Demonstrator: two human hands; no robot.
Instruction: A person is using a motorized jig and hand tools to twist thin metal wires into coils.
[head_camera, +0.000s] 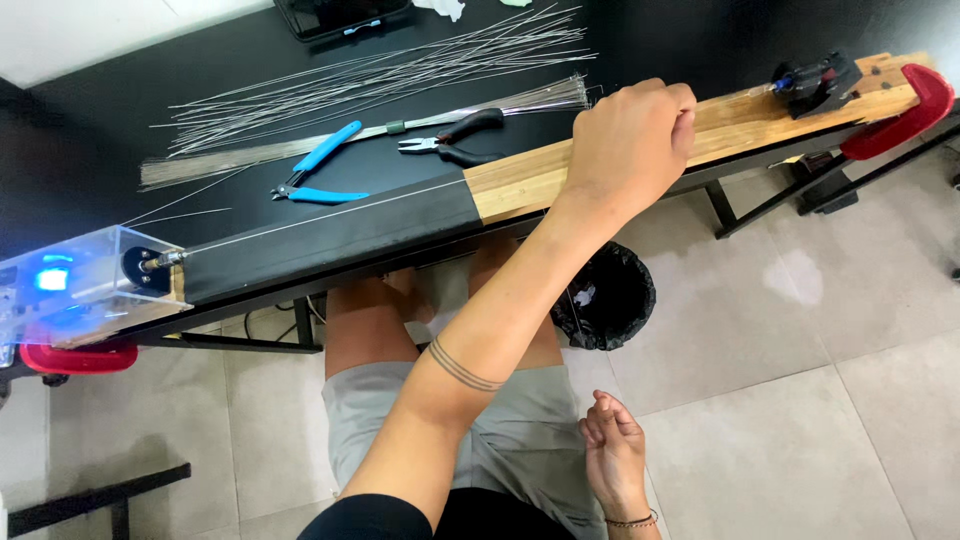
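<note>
A: In the head view, what is in hand now?

B: The left hand reaches across and rests on the wooden plank, its fingers curled together over a thin wire. The wire runs taut along the plank, from the clear box with blue light at the left end to the black holder at the right end. I judge the step is working on this stretched wire near the middle of the plank. Whether the fingers really pinch the wire, I cannot tell.

A: And the right hand?

B: It lies low near the lap, half closed, and holds nothing.

A: What does the next move call for?

B: A light, steady touch, I think, because the wire is thin and tight.

A: Count the things.

B: On the desk: one blue cutter, one black pliers, many loose wires, too many to count. Two red clamps hold the plank. One black bin stands on the floor.
</note>
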